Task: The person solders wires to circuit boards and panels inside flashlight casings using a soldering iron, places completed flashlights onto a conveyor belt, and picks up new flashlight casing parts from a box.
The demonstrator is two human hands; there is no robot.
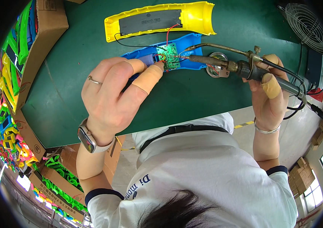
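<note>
My left hand [110, 91], with tape on its thumb and a finger, is closed at the left part of a blue plastic shell [192, 62]. Its thumb tip presses beside thin red and yellow wires at the edge of a green circuit board [172, 53]; what it pinches is hidden. Wrapped round the handle of a soldering iron [209, 61] is my right hand [269, 93], also taped. The iron's tip points left onto the board. A curved metal solder-feed tube [222, 47], clamped to the iron, ends near that tip.
Beyond lies a yellow shell [195, 19] with a black panel [150, 21], wired to the board. A round metallic part [217, 70] rests beneath the iron. Cartons [51, 22] of coloured parts line the left; a wire-guarded fan [307, 24] stands far right on the green table [192, 95].
</note>
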